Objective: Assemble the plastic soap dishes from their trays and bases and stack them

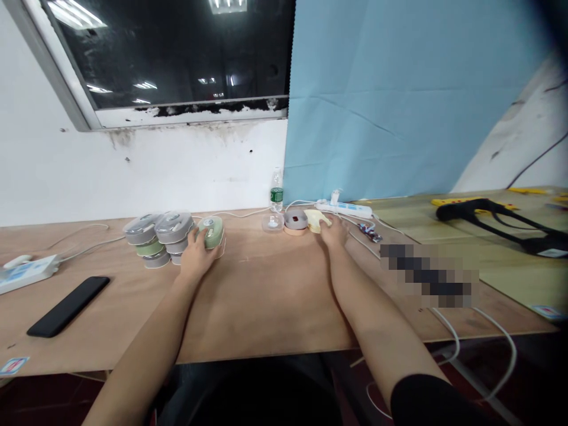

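Observation:
My left hand (200,253) has its fingers curled over the near left side of a round green container (215,232) with a clear lid. Close on its left are stacked grey containers (172,227) and another stack (142,229), grey with a green one in its middle. Farther right, my right hand (335,232) grips a pale yellow container (314,220), partly covered by the fingers. Beside that stands a grey round container (295,219) with a small dark red item inside and a peach-coloured base. A clear lid or shallow dish (272,222) lies left of it.
A water bottle (277,192) stands against the wall. Behind the right hand is a white power strip (346,209) with cables; another power strip (31,272) lies far left. A black phone (68,306) rests at front left. A small packet (370,232) and a black frame-like object (501,228) are rightward.

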